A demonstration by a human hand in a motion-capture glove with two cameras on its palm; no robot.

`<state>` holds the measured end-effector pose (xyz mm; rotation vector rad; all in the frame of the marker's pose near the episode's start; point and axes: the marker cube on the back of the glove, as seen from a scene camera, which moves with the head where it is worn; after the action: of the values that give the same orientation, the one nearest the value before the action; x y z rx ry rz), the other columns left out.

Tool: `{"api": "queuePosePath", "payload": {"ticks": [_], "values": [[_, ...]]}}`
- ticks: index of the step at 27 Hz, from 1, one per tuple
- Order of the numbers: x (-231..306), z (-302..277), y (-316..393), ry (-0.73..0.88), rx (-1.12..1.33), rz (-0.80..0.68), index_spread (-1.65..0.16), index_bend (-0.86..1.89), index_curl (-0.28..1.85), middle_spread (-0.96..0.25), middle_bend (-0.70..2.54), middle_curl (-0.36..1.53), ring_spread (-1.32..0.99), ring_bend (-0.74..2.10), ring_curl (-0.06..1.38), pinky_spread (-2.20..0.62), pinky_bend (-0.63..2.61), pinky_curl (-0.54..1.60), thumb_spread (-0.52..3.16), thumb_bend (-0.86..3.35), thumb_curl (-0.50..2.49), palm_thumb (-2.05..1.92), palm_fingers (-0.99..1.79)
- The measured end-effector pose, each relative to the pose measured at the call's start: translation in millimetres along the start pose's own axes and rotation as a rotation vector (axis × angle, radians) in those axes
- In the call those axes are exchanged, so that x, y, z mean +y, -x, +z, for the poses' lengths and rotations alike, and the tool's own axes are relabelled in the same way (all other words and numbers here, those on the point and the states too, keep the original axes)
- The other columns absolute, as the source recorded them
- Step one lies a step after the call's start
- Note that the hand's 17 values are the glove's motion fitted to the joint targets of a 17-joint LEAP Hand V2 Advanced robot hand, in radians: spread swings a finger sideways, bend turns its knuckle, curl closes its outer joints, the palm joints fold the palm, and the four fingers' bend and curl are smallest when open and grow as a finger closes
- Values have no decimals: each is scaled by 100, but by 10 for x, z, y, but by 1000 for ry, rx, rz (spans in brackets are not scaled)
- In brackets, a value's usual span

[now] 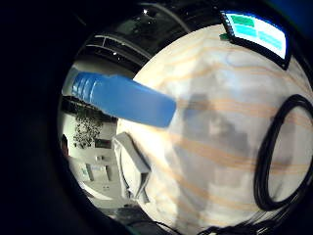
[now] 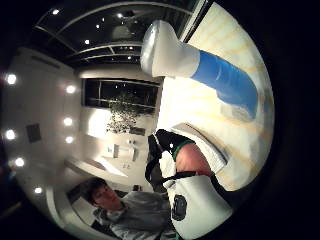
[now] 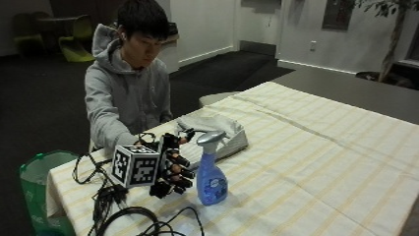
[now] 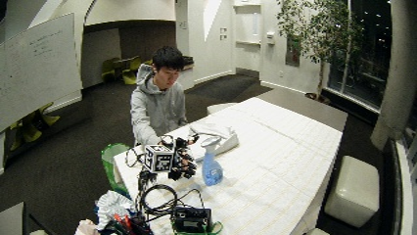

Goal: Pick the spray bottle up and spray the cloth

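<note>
Right hand (image 3: 171,167) beside spray bottle (image 3: 211,169), palm toward it, not touching. Fingers (image 3: 181,173) loosely curled and spread apart, holding nothing. Bottle upright on striped tabletop (image 3: 314,152), just past the fingertips; blue body, silver-white trigger head. In little finger side palm view, blue body (image 1: 124,99) close in front of palm, clear of it; in thumb side palm view, pale head and blue body (image 2: 200,67) same. Folded grey-white cloth (image 3: 213,130) lying flat on tabletop beyond the fingers, behind bottle, close to person's chest. Black cable loops (image 3: 140,219) on tabletop on wrist side of hand.
</note>
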<state>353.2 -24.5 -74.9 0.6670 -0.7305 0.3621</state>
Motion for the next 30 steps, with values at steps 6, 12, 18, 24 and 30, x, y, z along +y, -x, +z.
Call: {"api": "queuePosePath", "payload": {"ticks": [6, 12, 18, 24, 30], "values": [[-115, 124, -54, 9, -11, 1, -39, 10, 15, -7, 23, 33, 0, 31, 27, 23, 51, 36, 88, -4, 34, 56, -5], [-211, 242, -81, 26, -34, 4, -39, 10, 15, -7, 22, 33, 0, 31, 27, 23, 51, 36, 88, -4, 34, 55, -5], [-286, 340, -105, 37, -80, 10, -39, 10, 14, -6, 22, 33, 0, 31, 27, 24, 51, 35, 87, -3, 34, 54, -5], [-325, 409, -116, 51, -79, 11, -40, 10, 14, -6, 23, 34, 0, 31, 27, 24, 51, 35, 87, -3, 34, 54, -5], [-383, 489, -100, 56, -96, 10, -40, 10, 14, -6, 23, 34, 0, 31, 27, 24, 51, 35, 87, -3, 34, 54, -5]]}}
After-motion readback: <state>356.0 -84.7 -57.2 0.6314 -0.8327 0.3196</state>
